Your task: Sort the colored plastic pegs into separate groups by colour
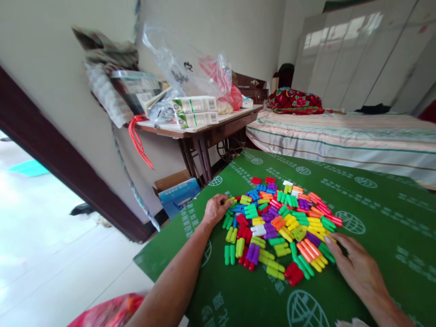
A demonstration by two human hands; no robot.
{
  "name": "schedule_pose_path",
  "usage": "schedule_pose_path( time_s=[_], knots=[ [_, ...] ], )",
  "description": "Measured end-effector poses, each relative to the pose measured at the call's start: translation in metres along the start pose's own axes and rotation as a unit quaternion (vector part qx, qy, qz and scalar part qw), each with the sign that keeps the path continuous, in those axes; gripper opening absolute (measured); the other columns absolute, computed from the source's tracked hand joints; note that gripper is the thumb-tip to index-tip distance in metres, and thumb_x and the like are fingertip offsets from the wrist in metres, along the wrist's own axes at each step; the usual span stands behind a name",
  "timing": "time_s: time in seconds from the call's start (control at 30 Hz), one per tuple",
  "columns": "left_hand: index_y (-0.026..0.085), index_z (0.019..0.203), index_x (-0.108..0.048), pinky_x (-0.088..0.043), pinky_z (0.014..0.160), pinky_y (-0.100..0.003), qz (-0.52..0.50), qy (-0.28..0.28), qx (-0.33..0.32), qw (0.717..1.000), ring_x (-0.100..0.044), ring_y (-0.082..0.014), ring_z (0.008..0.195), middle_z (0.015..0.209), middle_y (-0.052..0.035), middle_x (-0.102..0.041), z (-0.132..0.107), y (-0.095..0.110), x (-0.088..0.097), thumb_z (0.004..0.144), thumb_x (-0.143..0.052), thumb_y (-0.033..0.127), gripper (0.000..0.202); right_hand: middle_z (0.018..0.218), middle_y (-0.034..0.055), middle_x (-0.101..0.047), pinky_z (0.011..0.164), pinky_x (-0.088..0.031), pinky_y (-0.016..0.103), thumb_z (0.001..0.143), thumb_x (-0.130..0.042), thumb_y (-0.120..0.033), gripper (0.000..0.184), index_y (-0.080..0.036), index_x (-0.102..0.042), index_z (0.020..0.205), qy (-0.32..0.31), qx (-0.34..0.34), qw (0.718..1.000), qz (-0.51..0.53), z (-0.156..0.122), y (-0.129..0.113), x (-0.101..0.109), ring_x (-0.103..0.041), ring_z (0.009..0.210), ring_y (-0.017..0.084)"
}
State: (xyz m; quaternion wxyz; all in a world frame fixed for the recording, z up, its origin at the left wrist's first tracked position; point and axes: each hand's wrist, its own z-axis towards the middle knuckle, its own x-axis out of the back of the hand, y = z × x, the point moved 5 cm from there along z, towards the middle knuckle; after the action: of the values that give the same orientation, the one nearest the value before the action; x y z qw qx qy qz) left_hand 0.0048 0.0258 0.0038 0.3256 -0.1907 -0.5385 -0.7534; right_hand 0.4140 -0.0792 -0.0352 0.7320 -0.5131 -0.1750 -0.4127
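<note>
A loose heap of bright plastic bullet-shaped building blocks [269, 229] lies on the green board, in red, orange, yellow, lime, green, blue, purple and white. At the heap's left edge, my left hand [217, 209] is closed, its thumb and fingertips around a small lime-green block [232, 200]. My right hand [356, 263] rests at the right edge, thumb and fingers apart. Its fingertips lie beside a yellow block and a dark green block [326, 252], and it grips nothing that I can see. Some blocks are joined in rows, such as the orange ones [308, 250].
The green printed board [384, 218] spans the space before me. Behind it stand a wooden table [204, 129] with cartons [195, 112] and plastic bags, and a bed [340, 136]. A blue box [179, 197] stands on the floor; a red bag [109, 311] is at lower left.
</note>
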Motion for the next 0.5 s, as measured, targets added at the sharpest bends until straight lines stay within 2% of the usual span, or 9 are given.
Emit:
schedule_pose_path(
  time_s=[0.2,0.5],
  knots=[
    [0.017,0.072,-0.067,-0.039,0.058,-0.025,-0.023,0.021,0.035,0.999,-0.052,-0.0123,0.059,0.063,0.0005,-0.060,-0.002,0.000,0.002,0.074,-0.063,0.042,0.026,0.100,0.0098,-0.070,0.088,-0.052,0.043,0.079,-0.043,-0.067,0.054,-0.020,-0.069,0.088,-0.003,-0.020,1.000,0.004,0.001,0.002,0.001,-0.065,0.094,0.027],
    [0.015,0.075,-0.068,-0.036,0.052,-0.024,-0.095,0.075,0.064,0.991,-0.048,-0.0115,0.053,0.056,0.0016,-0.055,-0.002,-0.011,0.006,0.078,-0.053,0.054,0.041,0.100,0.0101,-0.070,0.084,-0.053,0.042,0.077,-0.044,-0.067,0.054,-0.021,-0.068,0.090,0.025,-0.042,0.999,-0.017,-0.001,0.004,0.007,-0.066,0.092,0.028]
  ],
)
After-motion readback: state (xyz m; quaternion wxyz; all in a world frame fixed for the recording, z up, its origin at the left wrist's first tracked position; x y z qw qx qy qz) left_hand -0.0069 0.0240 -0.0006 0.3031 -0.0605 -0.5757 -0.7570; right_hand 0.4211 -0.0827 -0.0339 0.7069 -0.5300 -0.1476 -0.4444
